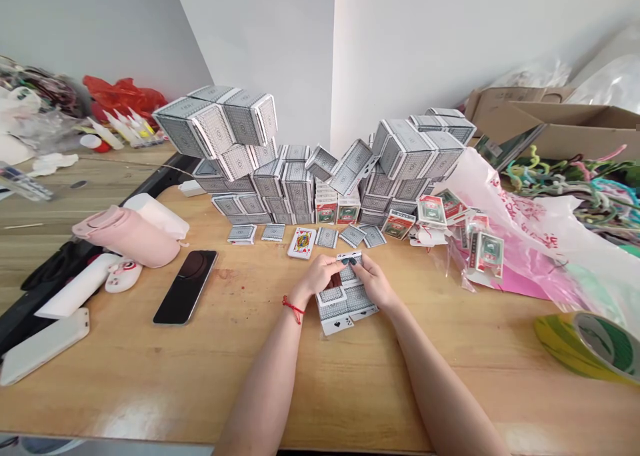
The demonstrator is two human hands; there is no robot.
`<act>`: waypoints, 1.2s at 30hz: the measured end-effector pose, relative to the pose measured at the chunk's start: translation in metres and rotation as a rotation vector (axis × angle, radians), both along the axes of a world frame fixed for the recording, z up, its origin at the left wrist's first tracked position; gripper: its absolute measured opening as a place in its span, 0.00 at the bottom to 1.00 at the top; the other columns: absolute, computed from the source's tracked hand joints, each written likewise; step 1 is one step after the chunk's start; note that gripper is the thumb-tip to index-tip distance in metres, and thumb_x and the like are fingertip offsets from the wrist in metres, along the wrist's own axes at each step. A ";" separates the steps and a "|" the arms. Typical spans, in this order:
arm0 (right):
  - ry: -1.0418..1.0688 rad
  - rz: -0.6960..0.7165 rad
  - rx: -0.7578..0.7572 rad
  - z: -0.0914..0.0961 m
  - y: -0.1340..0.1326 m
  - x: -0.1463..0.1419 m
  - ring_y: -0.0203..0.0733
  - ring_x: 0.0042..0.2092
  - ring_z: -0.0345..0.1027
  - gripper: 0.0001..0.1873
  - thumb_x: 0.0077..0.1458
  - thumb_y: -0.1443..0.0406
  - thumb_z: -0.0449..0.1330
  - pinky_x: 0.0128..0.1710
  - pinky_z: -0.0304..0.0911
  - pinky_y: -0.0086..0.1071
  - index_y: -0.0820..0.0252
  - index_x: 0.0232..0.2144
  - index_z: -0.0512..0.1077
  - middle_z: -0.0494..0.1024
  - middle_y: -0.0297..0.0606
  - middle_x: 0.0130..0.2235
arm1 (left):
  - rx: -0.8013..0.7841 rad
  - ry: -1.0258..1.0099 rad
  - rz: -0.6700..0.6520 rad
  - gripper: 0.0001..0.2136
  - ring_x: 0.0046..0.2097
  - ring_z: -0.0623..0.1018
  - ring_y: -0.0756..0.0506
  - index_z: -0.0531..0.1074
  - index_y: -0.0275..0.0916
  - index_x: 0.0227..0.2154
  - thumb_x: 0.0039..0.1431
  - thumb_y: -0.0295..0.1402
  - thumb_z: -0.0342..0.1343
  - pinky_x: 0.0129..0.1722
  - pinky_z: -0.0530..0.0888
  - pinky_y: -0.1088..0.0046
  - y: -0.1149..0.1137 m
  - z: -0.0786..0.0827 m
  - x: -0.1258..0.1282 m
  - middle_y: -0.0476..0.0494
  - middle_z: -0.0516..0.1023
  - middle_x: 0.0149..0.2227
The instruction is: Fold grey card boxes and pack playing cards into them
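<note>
Gripping a loose, overlapping spread of playing cards near the front middle of a wooden worktop, a person's two bare hands meet over the pile. The left hand, with a red string bracelet at its wrist, and the right hand are both curled closed, holding the cards from either side. The cards show grey patterned backs and sit slightly askew, with a spade card poking out at the near edge and a small 4 visible at the far edge.

Just beyond them, a face-up court card and several small card packs lie apart on the wood. Behind these rise two heaps of grey card packs, stacked unevenly and tilting, with red-and-green labelled packs at their foot. More labelled packs spill against a pink-and-white plastic bag to the right.

A black smartphone lies to the left of the hands, beside a pink bottle. A roll of yellow-green tape sits at the right edge, while a cardboard box and tangled pipe cleaners fill the far right corner.
</note>
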State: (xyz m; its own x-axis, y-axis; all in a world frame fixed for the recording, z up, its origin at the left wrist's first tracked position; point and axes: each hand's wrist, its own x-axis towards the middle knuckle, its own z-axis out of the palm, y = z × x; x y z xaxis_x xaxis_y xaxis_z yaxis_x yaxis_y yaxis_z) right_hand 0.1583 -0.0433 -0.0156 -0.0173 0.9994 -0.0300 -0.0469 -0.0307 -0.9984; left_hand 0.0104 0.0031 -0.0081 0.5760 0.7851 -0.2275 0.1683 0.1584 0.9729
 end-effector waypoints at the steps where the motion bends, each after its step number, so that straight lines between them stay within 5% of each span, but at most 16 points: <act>1: 0.018 -0.005 -0.006 0.000 0.000 0.000 0.40 0.34 0.63 0.15 0.49 0.53 0.55 0.36 0.59 0.32 0.58 0.33 0.66 0.72 0.34 0.31 | 0.016 -0.009 0.009 0.20 0.17 0.65 0.52 0.65 0.36 0.14 0.50 0.47 0.50 0.18 0.58 0.76 0.000 -0.001 0.000 0.50 0.66 0.14; 5: 0.098 -0.043 -0.082 0.001 0.001 0.001 0.38 0.28 0.63 0.17 0.47 0.53 0.56 0.29 0.58 0.30 0.59 0.34 0.66 0.72 0.33 0.28 | -0.024 -0.129 0.047 0.24 0.19 0.69 0.51 0.69 0.35 0.18 0.51 0.52 0.43 0.21 0.64 0.75 0.002 -0.002 0.000 0.47 0.70 0.17; 7: 0.137 -0.080 -0.123 0.001 0.003 0.003 0.37 0.26 0.63 0.18 0.46 0.52 0.57 0.26 0.57 0.29 0.59 0.34 0.67 0.72 0.32 0.26 | 0.042 -0.163 0.190 0.23 0.22 0.71 0.50 0.71 0.35 0.24 0.51 0.52 0.43 0.23 0.66 0.74 0.004 -0.002 -0.001 0.45 0.72 0.19; 12: 0.248 -0.120 -0.141 0.001 0.006 0.005 0.40 0.30 0.68 0.18 0.44 0.53 0.59 0.30 0.61 0.31 0.58 0.35 0.67 0.75 0.35 0.30 | 0.613 0.122 0.736 0.12 0.38 0.73 0.46 0.70 0.38 0.37 0.52 0.39 0.51 0.41 0.68 0.69 0.009 -0.005 -0.010 0.40 0.74 0.34; 16: 0.256 -0.133 -0.144 0.002 0.006 0.003 0.42 0.32 0.69 0.18 0.44 0.53 0.60 0.32 0.61 0.31 0.57 0.34 0.68 0.76 0.35 0.31 | 0.888 0.449 0.752 0.20 0.53 0.64 0.41 0.64 0.36 0.48 0.50 0.32 0.53 0.53 0.59 0.62 0.015 -0.008 -0.016 0.36 0.68 0.48; 20: 0.284 -0.120 -0.139 0.001 0.006 0.003 0.42 0.33 0.69 0.18 0.44 0.53 0.60 0.31 0.62 0.30 0.57 0.35 0.68 0.76 0.35 0.32 | 0.843 0.693 0.742 0.28 0.53 0.64 0.36 0.56 0.31 0.53 0.48 0.30 0.54 0.52 0.60 0.57 0.018 -0.014 -0.013 0.30 0.66 0.50; 36: 0.320 -0.109 -0.170 -0.001 0.007 0.002 0.39 0.28 0.68 0.19 0.43 0.54 0.61 0.26 0.61 0.28 0.58 0.36 0.67 0.76 0.34 0.31 | 0.835 0.620 0.789 0.23 0.47 0.68 0.40 0.59 0.34 0.50 0.48 0.27 0.52 0.46 0.65 0.62 0.019 -0.020 -0.015 0.35 0.69 0.44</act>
